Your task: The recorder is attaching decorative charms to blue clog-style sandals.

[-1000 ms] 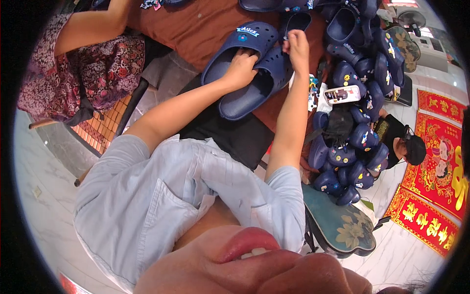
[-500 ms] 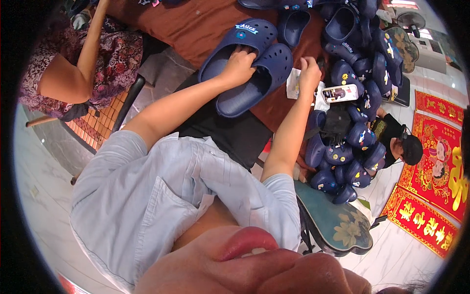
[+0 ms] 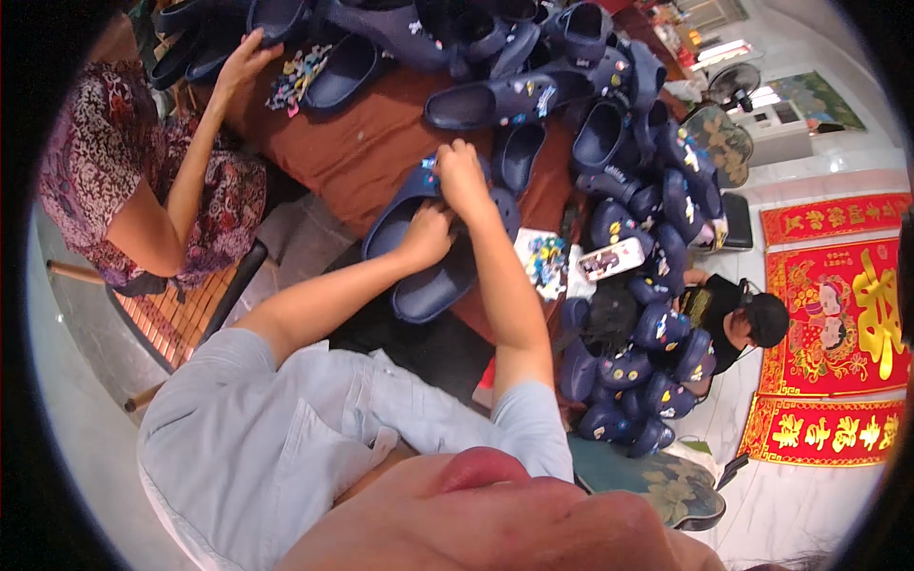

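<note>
Both hands were at one pair of navy clogs, directly beneath them at the near side of the brown-covered tabletop (image 3: 328, 162). Curled, the left hand (image 3: 426, 236) had its fingers inside the opening of the left clog (image 3: 383, 236); the fingertips were hidden, so whether they gripped it could not be told. Just above it, the right hand (image 3: 461, 179) bent over that clog's toe, beside a small blue decoration (image 3: 428, 162); whether its fingers pinched anything could not be made out either. Partly covered by the right forearm, the right clog (image 3: 428, 293) lay alongside, its heel toward the body.

Just beyond the right hand was a single navy clog (image 3: 520, 157), and farther out lay a longer one (image 3: 465, 103). To the right of the hands, a white sheet (image 3: 529, 249) bore small colourful charms (image 3: 546, 266), with a phone (image 3: 611, 260) next to it. Past the phone, decorated navy clogs (image 3: 624, 369) were heaped.

Well to the left and beyond the hands, another person's hand (image 3: 248, 62) was near a navy clog (image 3: 276, 19), with more bright charms (image 3: 299, 80) close by. Far to the right was a person in a black cap (image 3: 765, 319), in front of red posters (image 3: 828, 333).
</note>
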The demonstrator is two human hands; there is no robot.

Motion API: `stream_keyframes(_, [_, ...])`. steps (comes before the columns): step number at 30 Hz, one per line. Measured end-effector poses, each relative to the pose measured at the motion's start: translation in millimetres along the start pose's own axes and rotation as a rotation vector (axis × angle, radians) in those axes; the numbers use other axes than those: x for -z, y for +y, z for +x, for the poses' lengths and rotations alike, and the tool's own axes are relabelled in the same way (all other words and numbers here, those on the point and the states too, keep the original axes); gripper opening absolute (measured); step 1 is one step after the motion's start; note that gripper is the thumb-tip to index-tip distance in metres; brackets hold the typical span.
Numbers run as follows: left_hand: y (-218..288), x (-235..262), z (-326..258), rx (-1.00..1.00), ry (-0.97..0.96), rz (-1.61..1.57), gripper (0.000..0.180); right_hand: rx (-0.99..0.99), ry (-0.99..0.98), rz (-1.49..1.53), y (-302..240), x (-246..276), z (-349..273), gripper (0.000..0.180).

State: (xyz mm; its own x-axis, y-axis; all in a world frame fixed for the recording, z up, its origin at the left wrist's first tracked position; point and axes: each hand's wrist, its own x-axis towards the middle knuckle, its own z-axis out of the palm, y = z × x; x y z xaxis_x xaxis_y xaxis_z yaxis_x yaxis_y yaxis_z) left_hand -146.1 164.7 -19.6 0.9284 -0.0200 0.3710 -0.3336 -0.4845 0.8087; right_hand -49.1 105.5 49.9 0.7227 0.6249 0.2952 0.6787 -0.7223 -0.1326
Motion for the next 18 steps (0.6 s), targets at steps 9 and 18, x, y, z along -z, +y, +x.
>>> stream_keyframes(9, [16, 14, 6, 0.059, -0.063, 0.038, 0.048, -0.246, -0.197, 0.437, 8, 10, 12, 0.020])
stream_keyframes(18, [3, -1, 6, 0.023, -0.040, 0.100, 0.049, -0.168, -0.015, 0.567, 4, 15, 0, 0.016])
